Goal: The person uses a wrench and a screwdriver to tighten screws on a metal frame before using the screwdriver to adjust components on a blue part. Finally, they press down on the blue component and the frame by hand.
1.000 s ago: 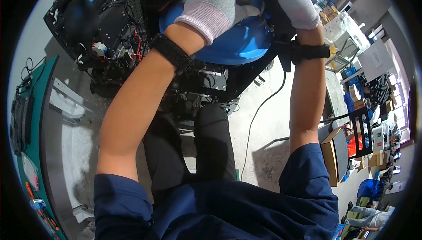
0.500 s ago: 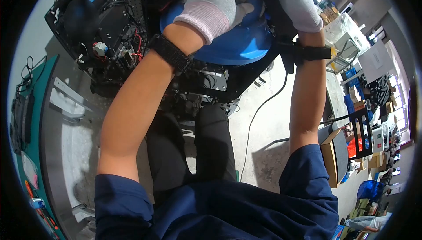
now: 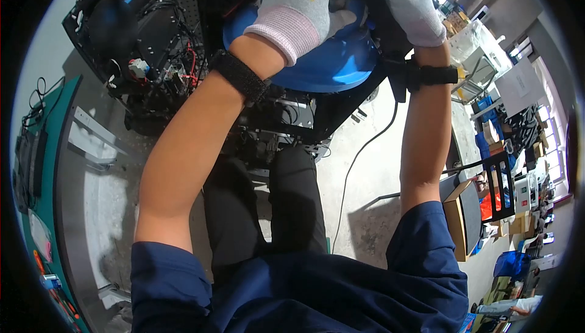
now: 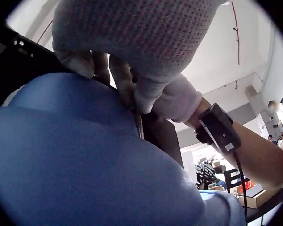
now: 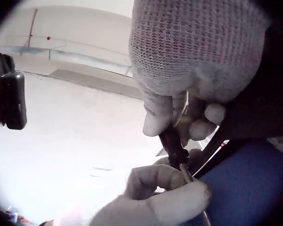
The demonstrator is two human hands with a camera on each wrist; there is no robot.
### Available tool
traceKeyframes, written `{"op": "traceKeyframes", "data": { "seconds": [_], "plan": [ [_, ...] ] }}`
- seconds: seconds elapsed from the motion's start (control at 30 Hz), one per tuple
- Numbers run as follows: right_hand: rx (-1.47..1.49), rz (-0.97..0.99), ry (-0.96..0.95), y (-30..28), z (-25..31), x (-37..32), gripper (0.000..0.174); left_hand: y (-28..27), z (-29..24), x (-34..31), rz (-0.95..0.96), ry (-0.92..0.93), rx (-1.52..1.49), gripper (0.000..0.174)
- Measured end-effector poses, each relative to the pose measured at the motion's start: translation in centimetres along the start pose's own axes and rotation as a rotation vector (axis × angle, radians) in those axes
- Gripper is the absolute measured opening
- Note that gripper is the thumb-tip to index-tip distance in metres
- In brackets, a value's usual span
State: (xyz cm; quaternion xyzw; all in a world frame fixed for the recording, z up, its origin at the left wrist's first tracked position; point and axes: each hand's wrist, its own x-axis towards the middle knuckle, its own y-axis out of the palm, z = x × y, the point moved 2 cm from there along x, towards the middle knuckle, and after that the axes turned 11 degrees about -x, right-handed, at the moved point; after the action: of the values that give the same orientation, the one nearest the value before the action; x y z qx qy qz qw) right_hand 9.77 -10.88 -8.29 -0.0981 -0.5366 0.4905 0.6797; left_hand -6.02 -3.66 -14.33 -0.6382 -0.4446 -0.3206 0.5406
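Note:
Both hands wear pale knit gloves and meet at the far side of a smooth, rounded blue shell (image 3: pixel 329 65). My left hand (image 3: pixel 298 4) reaches over the shell; in the right wrist view its thumb and finger pinch a thin, pale rod (image 5: pixel 185 174). Opposite it, my right hand (image 3: pixel 405 7) grips a short black piece (image 5: pixel 170 145) between thumb and fingers. The rod meets the lower end of that black piece. What kind of part they are, I cannot tell. The blue shell (image 4: pixel 85 160) fills the lower left wrist view, below the gloved fingers.
Black machinery with exposed wiring (image 3: pixel 152 65) stands at the left. A green-topped bench (image 3: pixel 55 150) with tools runs along the left edge. A black cable (image 3: pixel 353 168) hangs from the right wrist. To the right are an open cardboard box (image 3: pixel 461 220) and a black chair (image 3: pixel 501 180).
My right hand has shifted slightly right and toward the body, and its thumb is drawn back from the left hand. The dark piece between the hands shows more. My left hand stays nearly in place.

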Motion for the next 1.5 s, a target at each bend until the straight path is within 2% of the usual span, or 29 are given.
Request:
{"op": "traceKeyframes", "data": {
  "seconds": [0.03,0.1,0.17,0.33,0.4,0.47,0.5,0.57,0.6,0.7,0.8,0.83,0.9,0.93,1.07,1.1,1.27,1.4,1.5],
  "plan": [
    [-0.018,-0.016,0.007,0.1,0.4,0.0,0.022,0.0,-0.2,0.0,0.000,0.000,-0.001,0.024],
    [-0.036,-0.032,0.009,0.4,1.2,0.0,0.024,-0.3,-0.2,0.2,0.004,-0.107,-0.198,0.030],
    [0.181,-0.009,-0.020,0.6,1.7,-0.1,0.025,0.0,-0.1,0.2,-0.013,-0.083,-0.174,0.033],
    [0.127,-0.004,0.071,0.5,0.6,0.1,0.027,0.3,-0.2,0.1,-0.038,-0.069,-0.166,0.036],
    [0.124,-0.015,0.073,0.3,1.0,0.0,0.028,1.1,0.0,0.1,0.013,-0.022,0.118,0.023],
    [0.058,-0.005,0.101,0.5,1.2,0.2,0.024,1.3,-0.2,0.0,0.033,-0.057,0.142,0.022],
    [-0.055,0.004,-0.065,0.5,-2.0,0.6,0.030,1.2,-0.3,0.1,0.051,-0.103,0.156,0.022],
    [-0.086,-0.041,-0.110,0.4,-2.5,0.7,0.046,1.1,-0.5,0.3,0.112,-0.097,0.179,0.023],
    [-0.031,-0.064,-0.109,0.7,-3.3,0.9,0.047,0.9,-0.5,0.5,0.126,-0.106,0.176,0.023],
    [-0.138,-0.131,-0.079,0.7,-3.6,1.0,0.048,0.5,-0.7,0.8,0.190,-0.136,0.156,0.024],
    [-0.067,-0.122,-0.021,0.7,-3.0,0.5,0.044,-0.5,-0.9,1.2,0.277,-0.161,0.137,0.026],
    [-0.068,-0.119,-0.004,0.7,-2.8,0.4,0.043,-1.0,-0.5,1.6,0.275,-0.157,0.151,0.026],
    [-0.033,-0.117,0.003,0.8,-2.0,0.1,0.042,-1.9,0.5,2.4,0.305,-0.007,-0.003,0.023],
    [-0.005,-0.110,0.019,0.7,-1.7,0.1,0.042,-2.5,0.8,2.8,0.208,0.025,0.020,0.018],
    [-0.055,-0.119,0.056,0.8,-1.6,-0.3,0.041,-5.5,3.7,4.7,0.064,-0.092,0.106,0.015],
    [-0.047,-0.130,0.059,0.8,-1.4,-0.3,0.041,-5.9,5.1,5.1,0.040,-0.066,0.129,0.015],
    [0.007,-0.122,0.029,0.8,-1.3,-0.5,0.040,-7.3,9.8,6.4,0.158,-0.178,0.219,0.020],
    [0.000,-0.115,0.005,0.8,-1.6,-0.7,0.039,-7.2,11.1,7.3,0.254,-0.224,0.208,0.022],
    [0.049,-0.101,-0.008,0.9,-1.6,-0.6,0.039,-6.8,12.2,7.8,0.304,-0.170,0.146,0.023]
  ]
}}
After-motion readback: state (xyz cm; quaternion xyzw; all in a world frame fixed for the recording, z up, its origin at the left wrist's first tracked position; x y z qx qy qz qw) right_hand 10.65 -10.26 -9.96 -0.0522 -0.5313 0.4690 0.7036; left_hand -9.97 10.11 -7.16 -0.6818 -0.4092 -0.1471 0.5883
